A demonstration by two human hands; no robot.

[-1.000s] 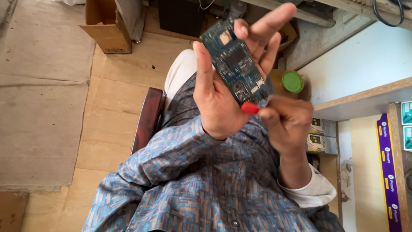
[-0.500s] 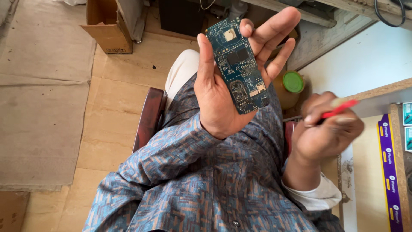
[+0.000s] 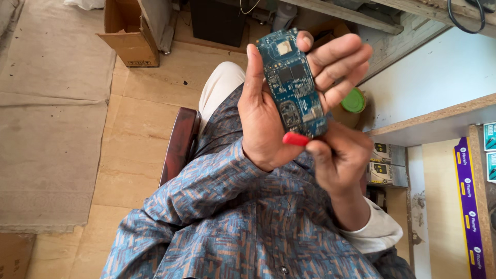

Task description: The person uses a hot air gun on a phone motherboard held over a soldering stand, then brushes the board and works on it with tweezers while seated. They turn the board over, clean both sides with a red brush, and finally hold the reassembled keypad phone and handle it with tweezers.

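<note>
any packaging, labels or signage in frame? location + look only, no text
Cardboard box: floor, top left; brown, open.
Two small boxes: under the bench edge, right; black and yellow, stacked.
Purple strip: right edge, lying vertically; long, white marks.
Teal packets: far right, cropped.

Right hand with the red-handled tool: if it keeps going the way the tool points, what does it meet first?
The right hand aims its red-handled tool up at the blue circuit board in the left hand. The board's lower end comes first; the tip looks at or near it already, though depth is unclear.
</note>
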